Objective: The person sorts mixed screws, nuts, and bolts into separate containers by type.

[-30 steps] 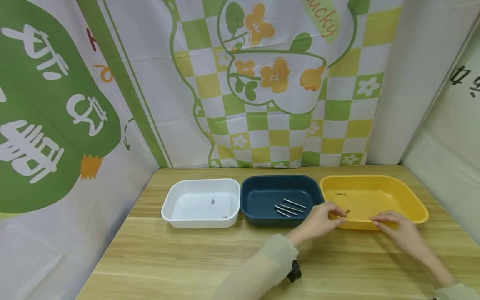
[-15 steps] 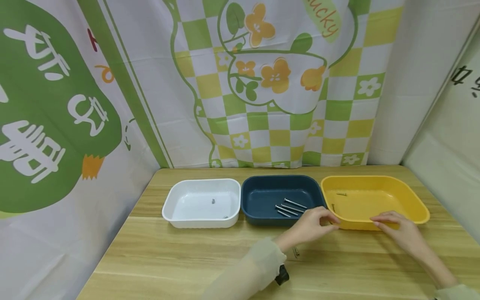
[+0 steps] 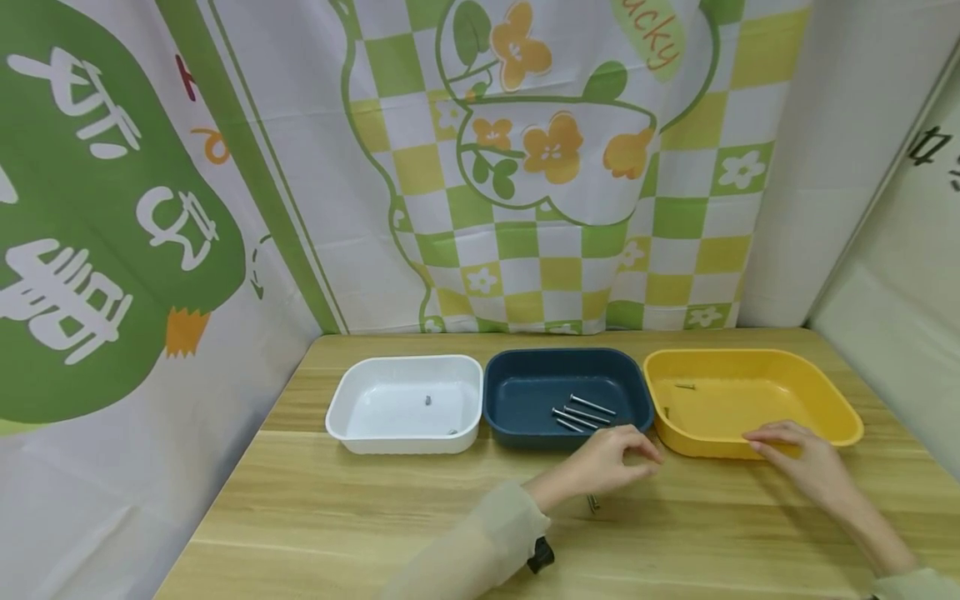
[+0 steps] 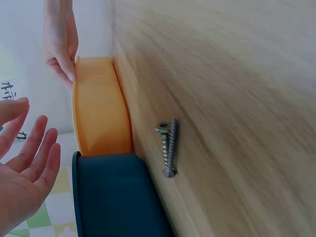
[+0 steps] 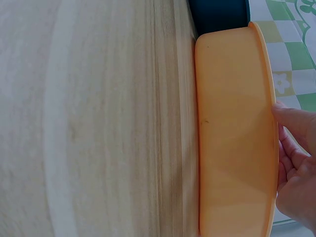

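Note:
My left hand (image 3: 611, 460) hovers in front of the dark blue tray (image 3: 517, 439), its fingers loosely bent and nothing between them. Below it on the table lie two screws (image 4: 169, 148), side by side with heads at opposite ends; in the head view the hand partly covers them (image 3: 593, 503). With thumb and fingers my right hand (image 3: 806, 467) pinches the front rim of the yellow tray (image 5: 237, 128). Two small screws lie in that tray, one near the back (image 3: 686, 386), the other by its left wall. Several long screws or nails (image 3: 591, 406) rest in the blue tray.
A white tray (image 3: 405, 443) stands left of the blue one and holds two tiny metal pieces, one of them a small nut-like piece (image 3: 428, 401). The three trays form a row on the wooden table (image 3: 315, 517), with a patterned curtain (image 3: 517, 275) behind.
My left hand has drawn back from the yellow tray, leftward and toward me. A screw it was near now lies by that tray's left wall. The table screws came into view. The right hand stays put.

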### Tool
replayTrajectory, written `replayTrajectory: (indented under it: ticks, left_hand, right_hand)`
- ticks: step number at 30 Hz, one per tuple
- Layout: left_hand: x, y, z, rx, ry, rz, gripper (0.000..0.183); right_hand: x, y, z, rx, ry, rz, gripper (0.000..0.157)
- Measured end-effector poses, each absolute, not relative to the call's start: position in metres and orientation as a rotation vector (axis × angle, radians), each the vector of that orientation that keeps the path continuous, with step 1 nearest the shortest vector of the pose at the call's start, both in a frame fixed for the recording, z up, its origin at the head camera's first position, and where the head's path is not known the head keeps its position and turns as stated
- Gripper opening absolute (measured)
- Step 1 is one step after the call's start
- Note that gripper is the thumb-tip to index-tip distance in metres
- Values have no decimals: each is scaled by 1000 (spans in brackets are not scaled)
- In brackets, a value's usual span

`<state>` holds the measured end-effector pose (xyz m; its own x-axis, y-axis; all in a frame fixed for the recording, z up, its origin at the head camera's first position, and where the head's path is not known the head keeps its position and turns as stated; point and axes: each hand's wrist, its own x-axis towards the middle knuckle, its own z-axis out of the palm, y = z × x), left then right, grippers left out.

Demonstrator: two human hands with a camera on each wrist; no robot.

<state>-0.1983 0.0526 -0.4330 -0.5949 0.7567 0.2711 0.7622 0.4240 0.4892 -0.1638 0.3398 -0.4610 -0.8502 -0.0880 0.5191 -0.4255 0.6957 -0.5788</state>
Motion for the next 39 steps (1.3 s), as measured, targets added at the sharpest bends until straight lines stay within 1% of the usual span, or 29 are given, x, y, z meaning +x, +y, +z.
replayTrajectory:
  ticks: [18,39]
  left_hand:
    - [-193,26,-440,-1454,-2726,-842,11]
    - [-193,7,-453,-1548,-2805,-729,14]
  right_hand:
    - [-163,338,-457,369,-2482,1002,8]
    - [-163,339,-457,361,-2490,1010,8]
